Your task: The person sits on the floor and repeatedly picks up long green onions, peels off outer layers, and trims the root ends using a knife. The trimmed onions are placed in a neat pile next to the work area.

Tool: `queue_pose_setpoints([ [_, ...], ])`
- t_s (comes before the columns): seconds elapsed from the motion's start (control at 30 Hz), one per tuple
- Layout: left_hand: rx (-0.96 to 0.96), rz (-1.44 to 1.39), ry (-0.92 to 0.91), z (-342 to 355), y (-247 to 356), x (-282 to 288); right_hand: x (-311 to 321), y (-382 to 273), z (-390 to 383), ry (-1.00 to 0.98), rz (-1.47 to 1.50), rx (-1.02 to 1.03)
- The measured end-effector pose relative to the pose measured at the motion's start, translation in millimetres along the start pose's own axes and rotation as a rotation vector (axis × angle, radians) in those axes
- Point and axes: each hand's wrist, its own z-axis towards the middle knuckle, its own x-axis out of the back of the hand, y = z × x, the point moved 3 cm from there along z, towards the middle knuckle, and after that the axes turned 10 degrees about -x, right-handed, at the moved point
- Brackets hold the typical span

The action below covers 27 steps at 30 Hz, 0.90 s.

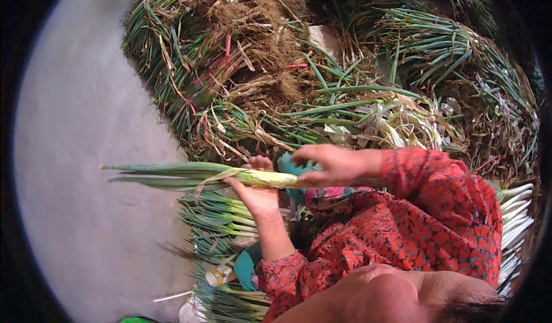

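A thick green onion (267, 178) lies level in front of me, its long green leaves pointing left and its pale end to the right. My left hand (257, 195) is closed round the middle from below, with the thumb on the near side and the fingertips showing beyond the stalk. At the pale end, my right hand (330, 165) grips with bent thumb and fingers. The very tip of the stalk is hidden by that hand. A dry leaf (208, 180) hangs loose by my left thumb.
A big heap of unpeeled green onions with brown roots (270, 52) lies ahead, another heap (443, 50) at far right. Peeled stalks (514, 225) lie at my right, more onions (221, 222) at my left. Pale peelings (402, 119) lie between. Grey floor (86, 121) spreads left.
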Motion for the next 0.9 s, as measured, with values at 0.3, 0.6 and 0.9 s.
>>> queue_pose_setpoints([
  [0.3, 0.191, 0.325, -0.010, -25, -10, 26, -71, 16, 28, 0.193, 0.146, 0.060],
  [0.6, 0.055, 0.303, -0.034, -7, -17, 51, -72, 22, 22, 0.238, -0.123, 0.196],
  [0.9, -0.336, 0.274, 0.241, 17, 72, 77, 34, 142, -88, 0.199, -0.543, -0.480],
])
